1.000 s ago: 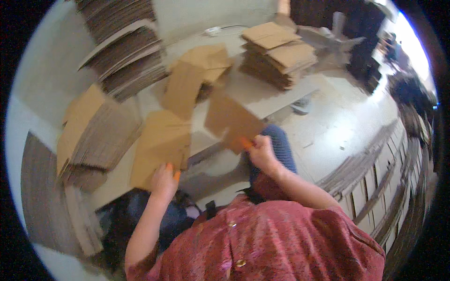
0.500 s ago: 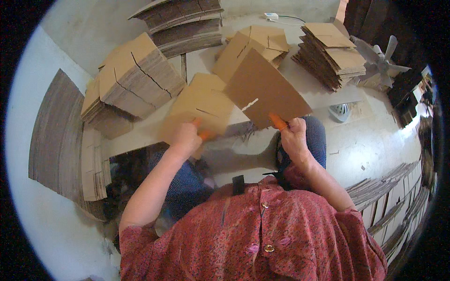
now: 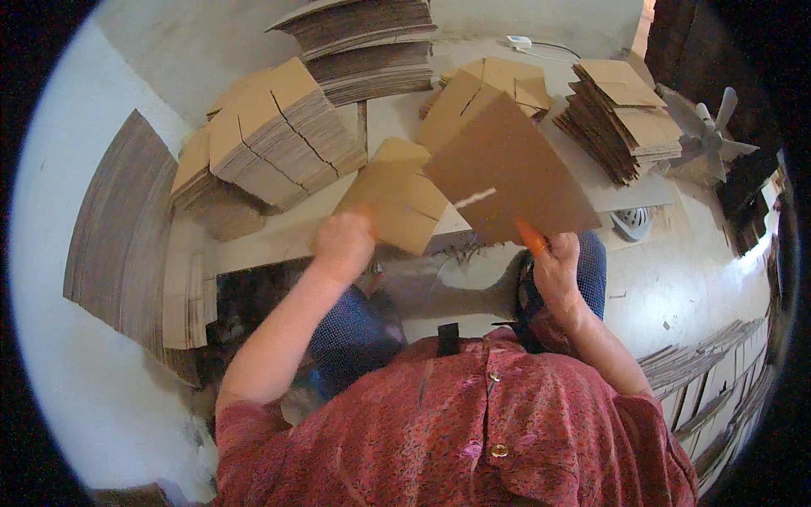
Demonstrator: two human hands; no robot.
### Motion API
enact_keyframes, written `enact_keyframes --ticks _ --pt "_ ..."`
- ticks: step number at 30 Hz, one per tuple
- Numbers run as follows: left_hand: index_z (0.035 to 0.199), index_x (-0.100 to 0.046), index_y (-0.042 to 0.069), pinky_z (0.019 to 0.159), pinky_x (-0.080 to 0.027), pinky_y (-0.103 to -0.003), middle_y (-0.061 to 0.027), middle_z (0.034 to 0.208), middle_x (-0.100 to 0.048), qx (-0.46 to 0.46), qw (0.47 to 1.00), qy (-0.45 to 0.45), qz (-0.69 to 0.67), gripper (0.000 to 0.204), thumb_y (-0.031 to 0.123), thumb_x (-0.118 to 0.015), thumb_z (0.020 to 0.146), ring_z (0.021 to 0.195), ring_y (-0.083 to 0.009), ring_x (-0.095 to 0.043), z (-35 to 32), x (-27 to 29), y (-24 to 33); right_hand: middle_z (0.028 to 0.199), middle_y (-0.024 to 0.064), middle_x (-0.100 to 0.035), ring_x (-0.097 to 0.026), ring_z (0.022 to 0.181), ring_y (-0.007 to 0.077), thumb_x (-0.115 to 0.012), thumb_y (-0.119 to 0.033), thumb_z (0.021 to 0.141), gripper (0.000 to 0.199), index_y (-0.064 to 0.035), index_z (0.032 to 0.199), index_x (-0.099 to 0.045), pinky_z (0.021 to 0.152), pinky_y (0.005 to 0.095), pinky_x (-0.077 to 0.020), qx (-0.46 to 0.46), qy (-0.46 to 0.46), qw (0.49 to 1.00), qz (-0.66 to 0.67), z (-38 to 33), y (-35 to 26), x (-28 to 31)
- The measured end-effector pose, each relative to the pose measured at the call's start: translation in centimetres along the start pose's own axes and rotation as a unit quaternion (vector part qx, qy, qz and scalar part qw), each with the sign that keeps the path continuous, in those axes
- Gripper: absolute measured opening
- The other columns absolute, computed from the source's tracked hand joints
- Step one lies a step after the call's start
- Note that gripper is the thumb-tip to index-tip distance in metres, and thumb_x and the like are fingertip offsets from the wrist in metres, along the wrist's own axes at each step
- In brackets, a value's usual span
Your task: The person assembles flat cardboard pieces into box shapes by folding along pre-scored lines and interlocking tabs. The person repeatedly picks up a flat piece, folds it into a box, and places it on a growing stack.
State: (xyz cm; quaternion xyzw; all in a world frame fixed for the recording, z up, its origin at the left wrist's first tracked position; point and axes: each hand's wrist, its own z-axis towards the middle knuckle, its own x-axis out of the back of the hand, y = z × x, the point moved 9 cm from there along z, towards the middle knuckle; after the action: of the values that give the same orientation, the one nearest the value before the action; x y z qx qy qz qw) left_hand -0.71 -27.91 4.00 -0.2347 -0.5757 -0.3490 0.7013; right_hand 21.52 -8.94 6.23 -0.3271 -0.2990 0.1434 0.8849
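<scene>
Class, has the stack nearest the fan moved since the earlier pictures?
No: the stack keeps its place just left of the fan; both shift together as the view swings.

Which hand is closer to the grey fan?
Right: the right hand is below and left of the grey fan in view; the left hand is much farther left.

We're looking through the left of two head-worn fisheyes, pitched pretty steeply down and forward. The red shirt [image 3: 405, 431] fills the bottom up close, the left hand [image 3: 345, 247] and right hand [image 3: 557, 264] sit mid-frame, and past them we get the table [image 3: 621, 194] and back wall [image 3: 545, 17]. Edges bend hard near the rim.
</scene>
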Motion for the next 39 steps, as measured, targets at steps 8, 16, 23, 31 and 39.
enact_keyframes --ticks 8,16,23,31,39 --pt "0.086 -0.06 -0.002 0.065 -0.046 -0.046 -0.0256 0.077 -0.058 -0.011 0.992 -0.06 -0.113 0.018 0.01 -0.052 0.075 0.071 -0.0409 -0.057 1.9 6.4 4.7 0.086 0.0044 -0.06 -0.058 0.071 0.0126 -0.056 -0.004 0.084 0.009 0.0007 0.089 -0.061 0.06 0.0242 -0.049 0.016 0.028 0.983 0.182 5.2 -3.6 -1.1" --pt "0.087 -0.062 0.0 0.066 -0.047 -0.044 -0.0235 0.079 -0.059 -0.089 0.992 -0.068 -0.06 0.02 0.011 -0.055 0.071 0.073 -0.0396 -0.058 1.4 6.1 6.9 0.082 0.007 -0.061 -0.06 0.067 0.0148 -0.059 -0.006 0.082 0.01 0.001 0.088 -0.062 0.058 0.0245 -0.0506 0.024 -0.034 0.993 0.114 6.8 -4.6 -0.1" --pt "0.079 -0.059 0.001 0.066 -0.046 -0.045 -0.0213 0.076 -0.059 -0.095 0.99 -0.053 -0.086 0.014 0.01 -0.054 0.071 0.072 -0.0383 -0.058 1.5 6.0 7.0 0.073 0.0046 -0.062 -0.058 0.062 0.0128 -0.06 -0.009 0.082 0.01 -0.0011 0.088 -0.063 0.052 0.0248 -0.046 0.038 -0.038 0.995 0.084 7.5 -4.9 0.9" --pt "0.087 -0.06 -0.003 0.062 -0.045 -0.039 -0.0239 0.078 -0.06 -0.067 0.977 -0.062 -0.194 0.02 0.01 -0.053 0.074 0.068 -0.0355 -0.059 2.6 6.0 6.1 0.061 0.0179 -0.054 -0.046 0.046 0.03 -0.066 -0.012 0.076 0.015 -0.0015 0.069 -0.059 0.043 0.0347 -0.0345 0.032 0.017 0.992 0.119 8.3 -4.2 1.3" --pt "0.091 -0.06 -0.004 0.064 -0.045 -0.036 -0.0248 0.077 -0.059 -0.05 0.973 -0.103 -0.201 0.022 0.008 -0.053 0.074 0.069 -0.0307 -0.06 3.0 6.2 6.0 0.058 0.0235 -0.052 -0.045 0.045 0.0344 -0.063 -0.011 0.076 0.018 0.0027 0.066 -0.057 0.041 0.038 -0.0365 -0.041 -0.074 0.996 0.031 7.9 -2.0 -2.2"
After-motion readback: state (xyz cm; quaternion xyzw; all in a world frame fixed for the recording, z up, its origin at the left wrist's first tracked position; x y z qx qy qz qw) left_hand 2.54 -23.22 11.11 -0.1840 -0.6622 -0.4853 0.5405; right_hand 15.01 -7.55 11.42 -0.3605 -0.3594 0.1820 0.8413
